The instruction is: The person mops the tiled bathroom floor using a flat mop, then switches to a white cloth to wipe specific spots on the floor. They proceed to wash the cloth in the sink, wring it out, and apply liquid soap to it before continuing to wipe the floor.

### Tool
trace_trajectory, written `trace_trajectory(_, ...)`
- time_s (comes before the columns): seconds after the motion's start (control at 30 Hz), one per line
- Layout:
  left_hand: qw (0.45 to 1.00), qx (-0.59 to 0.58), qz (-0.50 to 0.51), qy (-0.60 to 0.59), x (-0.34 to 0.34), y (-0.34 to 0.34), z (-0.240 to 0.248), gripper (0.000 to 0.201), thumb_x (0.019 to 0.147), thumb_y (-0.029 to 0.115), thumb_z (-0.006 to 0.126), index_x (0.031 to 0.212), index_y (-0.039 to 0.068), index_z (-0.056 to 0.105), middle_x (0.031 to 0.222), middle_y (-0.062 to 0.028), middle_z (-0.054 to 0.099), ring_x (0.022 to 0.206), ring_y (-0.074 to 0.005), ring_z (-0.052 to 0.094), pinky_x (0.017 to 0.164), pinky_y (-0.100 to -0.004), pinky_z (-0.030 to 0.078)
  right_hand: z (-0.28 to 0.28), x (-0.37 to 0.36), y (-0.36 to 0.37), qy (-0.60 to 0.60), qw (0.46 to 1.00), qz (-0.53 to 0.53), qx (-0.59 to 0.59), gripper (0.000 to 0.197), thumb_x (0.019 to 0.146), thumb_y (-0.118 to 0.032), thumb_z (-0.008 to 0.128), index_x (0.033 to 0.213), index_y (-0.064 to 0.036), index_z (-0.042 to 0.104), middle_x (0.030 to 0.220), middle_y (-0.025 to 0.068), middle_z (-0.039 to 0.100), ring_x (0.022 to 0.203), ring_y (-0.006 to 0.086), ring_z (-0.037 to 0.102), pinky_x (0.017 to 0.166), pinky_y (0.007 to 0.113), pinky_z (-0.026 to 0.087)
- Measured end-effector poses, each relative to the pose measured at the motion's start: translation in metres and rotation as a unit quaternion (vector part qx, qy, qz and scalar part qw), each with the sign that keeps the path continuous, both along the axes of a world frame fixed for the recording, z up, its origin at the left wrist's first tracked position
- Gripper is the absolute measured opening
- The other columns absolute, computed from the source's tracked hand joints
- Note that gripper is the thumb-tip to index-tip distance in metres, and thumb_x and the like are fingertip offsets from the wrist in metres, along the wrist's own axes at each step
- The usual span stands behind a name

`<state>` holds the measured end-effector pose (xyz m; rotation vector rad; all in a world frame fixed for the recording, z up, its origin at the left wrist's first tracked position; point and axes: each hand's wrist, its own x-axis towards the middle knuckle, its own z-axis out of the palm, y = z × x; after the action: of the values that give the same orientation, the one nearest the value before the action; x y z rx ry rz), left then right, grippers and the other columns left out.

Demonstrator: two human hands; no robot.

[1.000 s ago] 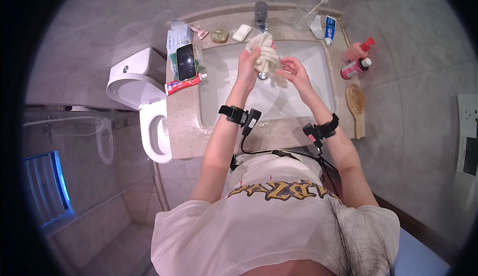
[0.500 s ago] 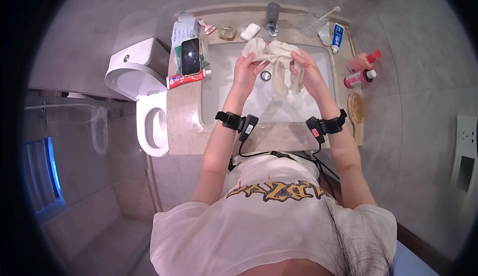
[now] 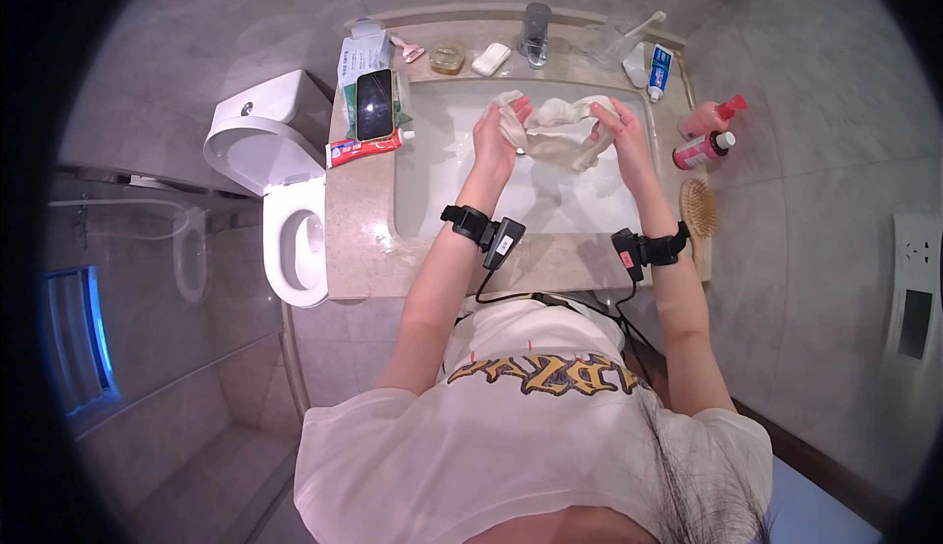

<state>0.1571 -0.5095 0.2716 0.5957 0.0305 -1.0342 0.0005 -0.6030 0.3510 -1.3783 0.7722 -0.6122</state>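
A cream-white cloth point(image 3: 563, 112) is stretched and bunched between my two hands over the white sink basin point(image 3: 432, 181). My left hand point(image 3: 496, 141) grips one end, with the cloth gathered around the fingers and thumb. My right hand point(image 3: 623, 130) pinches the other end, and a fold sags below it toward the basin floor. Only a bit of the drain point(image 3: 522, 150) shows under the cloth. Behind the hands, at the basin's back edge, stands the faucet point(image 3: 536, 35). What kind of garment or cloth this is cannot be made out.
Along the back counter sit a white soap bar point(image 3: 491, 59), a soap dish point(image 3: 447, 58) and a pink razor point(image 3: 409, 50). A phone point(image 3: 375, 105) and red toothpaste tube point(image 3: 364, 148) lie left. Pink bottles point(image 3: 703, 151) and a hairbrush point(image 3: 699, 212) are right; a toilet point(image 3: 295, 249) stands left.
The cloth's middle, which hung low between my hands, is drawn up and spread sideways. My right hand has shifted slightly right, and my left hand has turned inward. The drain is now mostly covered.
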Motion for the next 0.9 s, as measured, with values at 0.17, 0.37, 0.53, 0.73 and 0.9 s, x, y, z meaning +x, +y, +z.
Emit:
trace_trajectory(0.17,0.992,-0.053,-0.108,-0.041,-0.028,0.002,0.005,0.051,0.08,-0.008,0.027,0.131,0.0,0.027,0.128,-0.0209,0.04,0.117,-0.0355,0.044,0.094,-0.0419,0.042,0.009,-0.002,-0.007,-0.067,0.995,0.074,0.015,0.026,0.087,-0.021,0.056,0.107,-0.0045,0.054,0.085,-0.0017,0.06,0.063,0.0052,0.052,0.064,0.019,0.038)
trace_trajectory(0.37,0.954,-0.216,-0.175,0.114,-0.023,0.002,-0.003,0.043,0.088,0.008,0.031,0.13,-0.002,0.031,0.13,-0.02,0.04,0.122,-0.033,0.038,0.102,-0.0454,0.032,0.023,0.003,0.019,-0.08,0.987,0.117,0.079,0.035,0.09,-0.021,0.051,0.12,-0.0053,0.048,0.107,0.0017,0.058,0.089,0.009,0.055,0.079,0.024,0.042)
trace_trajectory(0.53,0.984,-0.123,-0.104,-0.07,-0.024,-0.002,0.02,0.045,0.095,0.027,0.035,0.129,-0.002,0.034,0.126,-0.0179,0.046,0.12,-0.0256,0.042,0.101,-0.0408,0.033,-0.039,-0.025,0.03,0.052,0.991,0.121,0.029,0.037,0.088,-0.02,0.052,0.123,-0.0068,0.047,0.113,0.0037,0.054,0.099,0.0131,0.052,0.085,0.027,0.041)
trace_trajectory(0.73,0.961,0.073,-0.076,-0.256,-0.031,-0.005,0.02,0.024,0.091,0.024,0.048,0.092,0.002,0.057,0.076,-0.0077,0.061,0.061,-0.0121,0.055,0.054,-0.0246,0.043,-0.033,-0.023,0.032,0.074,0.993,0.064,-0.073,0.037,0.085,-0.022,0.056,0.12,-0.0108,0.052,0.114,0.0041,0.051,0.104,0.0152,0.049,0.088,0.028,0.039)
trace_trajectory(0.9,0.925,0.178,-0.104,-0.318,-0.04,-0.015,0.012,0.044,0.091,0.042,0.042,0.071,0.005,0.054,0.055,-0.0007,0.048,0.046,-0.0078,0.041,0.041,-0.0233,0.03,-0.017,0.001,0.028,0.065,0.993,0.055,0.081,0.034,0.084,-0.03,0.06,0.112,-0.0115,0.056,0.104,0.0034,0.055,0.094,0.0122,0.052,0.077,0.027,0.042)
